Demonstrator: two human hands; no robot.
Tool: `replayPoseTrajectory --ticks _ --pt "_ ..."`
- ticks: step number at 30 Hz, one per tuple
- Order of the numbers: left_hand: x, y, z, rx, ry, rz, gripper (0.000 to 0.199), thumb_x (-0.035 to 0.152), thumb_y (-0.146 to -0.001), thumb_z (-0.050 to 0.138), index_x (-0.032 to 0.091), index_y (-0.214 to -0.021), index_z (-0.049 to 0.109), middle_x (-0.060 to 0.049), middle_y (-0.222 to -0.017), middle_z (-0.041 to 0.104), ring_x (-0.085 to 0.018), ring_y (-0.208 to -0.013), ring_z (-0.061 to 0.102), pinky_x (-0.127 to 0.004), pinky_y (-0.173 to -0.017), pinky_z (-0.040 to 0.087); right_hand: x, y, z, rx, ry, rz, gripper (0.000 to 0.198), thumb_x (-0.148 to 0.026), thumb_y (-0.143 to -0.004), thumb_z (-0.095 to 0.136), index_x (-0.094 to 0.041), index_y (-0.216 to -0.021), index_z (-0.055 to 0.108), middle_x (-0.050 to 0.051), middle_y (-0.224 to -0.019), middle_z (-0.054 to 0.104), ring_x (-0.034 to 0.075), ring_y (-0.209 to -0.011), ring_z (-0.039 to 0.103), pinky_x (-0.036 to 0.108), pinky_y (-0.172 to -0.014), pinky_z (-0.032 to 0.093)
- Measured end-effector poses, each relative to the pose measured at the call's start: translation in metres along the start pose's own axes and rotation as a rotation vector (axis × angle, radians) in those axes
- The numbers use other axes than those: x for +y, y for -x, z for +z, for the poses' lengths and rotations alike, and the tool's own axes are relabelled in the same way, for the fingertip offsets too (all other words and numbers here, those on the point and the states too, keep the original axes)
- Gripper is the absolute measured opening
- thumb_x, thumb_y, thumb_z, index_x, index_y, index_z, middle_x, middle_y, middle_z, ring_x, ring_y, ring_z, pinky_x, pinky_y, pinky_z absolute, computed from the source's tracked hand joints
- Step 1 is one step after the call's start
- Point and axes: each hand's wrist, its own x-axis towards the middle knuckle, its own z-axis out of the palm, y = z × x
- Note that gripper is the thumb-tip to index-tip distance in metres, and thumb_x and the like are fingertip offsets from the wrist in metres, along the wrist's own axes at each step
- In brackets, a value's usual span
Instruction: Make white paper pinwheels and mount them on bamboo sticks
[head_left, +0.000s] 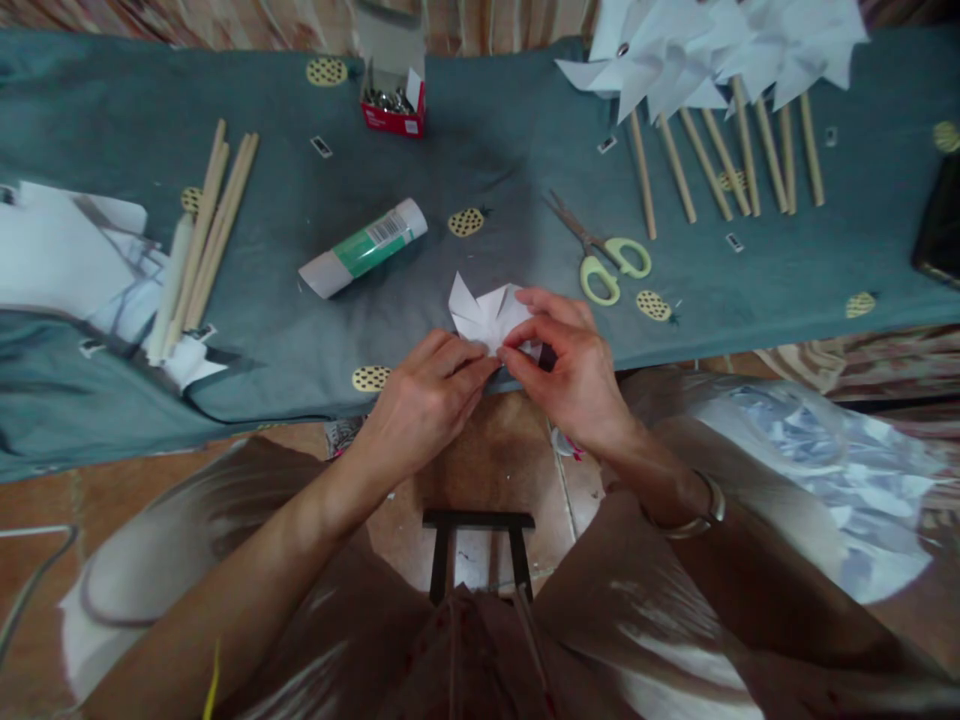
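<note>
A small white paper pinwheel lies at the near edge of the table, on the grey-blue cloth. My left hand presses its fingertips on the paper's near edge. My right hand pinches the folded paper at its middle, thumb and forefinger together. A bangle sits on my right wrist. The paper's near part is hidden under my fingers.
A glue stick lies left of the paper and green-handled scissors lie to the right. Wooden sticks lie at the left beside paper scraps. Finished white pinwheels on sticks lie at the back right. A red box of pins stands at the back.
</note>
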Motion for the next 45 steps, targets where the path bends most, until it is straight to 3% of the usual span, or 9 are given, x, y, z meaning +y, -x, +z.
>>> replayPoseTrajectory --ticks 14,25,31,39,45 --pt "0.001 0.000 -0.001 -0.020 0.010 -0.014 0.022 0.017 -0.098 0.050 0.013 -0.109 0.069 -0.010 -0.101 0.071 -0.020 -0.093 0.062 -0.035 -0.078 0.056 0.002 0.005 0.002 0.017 0.077 -0.175 0.024 -0.017 -0.091 0.055 -0.025 -0.106 0.072 0.009 -0.135 0.058 0.028 -0.123 0.054 0.050 -0.102 0.051" --pt "0.000 0.000 -0.001 -0.020 0.008 -0.011 0.022 0.017 -0.098 0.050 0.013 -0.109 0.069 -0.010 -0.100 0.070 -0.021 -0.092 0.062 -0.035 -0.078 0.056 0.003 0.007 0.004 -0.031 0.081 -0.139 0.027 -0.018 -0.091 0.053 -0.028 -0.107 0.072 0.006 -0.140 0.055 0.031 -0.129 0.049 0.056 -0.107 0.046" --pt "0.000 0.000 -0.001 -0.027 0.003 -0.009 0.022 0.016 -0.098 0.050 0.012 -0.110 0.068 -0.011 -0.100 0.070 -0.021 -0.092 0.062 -0.035 -0.077 0.056 0.002 0.011 0.004 -0.053 0.149 -0.178 0.030 -0.016 -0.090 0.050 -0.029 -0.109 0.069 0.004 -0.144 0.052 0.031 -0.131 0.047 0.057 -0.108 0.045" --pt "0.000 -0.001 0.002 0.015 -0.016 -0.003 0.017 0.017 -0.097 0.053 0.011 -0.105 0.067 -0.012 -0.102 0.069 -0.021 -0.091 0.062 -0.033 -0.075 0.056 0.003 0.014 0.017 0.028 0.336 -0.305 0.030 -0.020 -0.097 0.039 -0.022 -0.112 0.065 0.012 -0.143 0.054 0.028 -0.129 0.047 0.051 -0.102 0.045" --pt "-0.001 -0.002 0.003 0.021 -0.039 0.005 0.016 0.016 -0.096 0.053 0.013 -0.105 0.066 -0.009 -0.098 0.069 -0.019 -0.088 0.062 -0.032 -0.075 0.054 0.005 0.012 0.010 0.014 0.327 -0.300 0.028 -0.022 -0.096 0.042 -0.024 -0.113 0.065 0.008 -0.144 0.053 0.028 -0.130 0.047 0.050 -0.102 0.044"
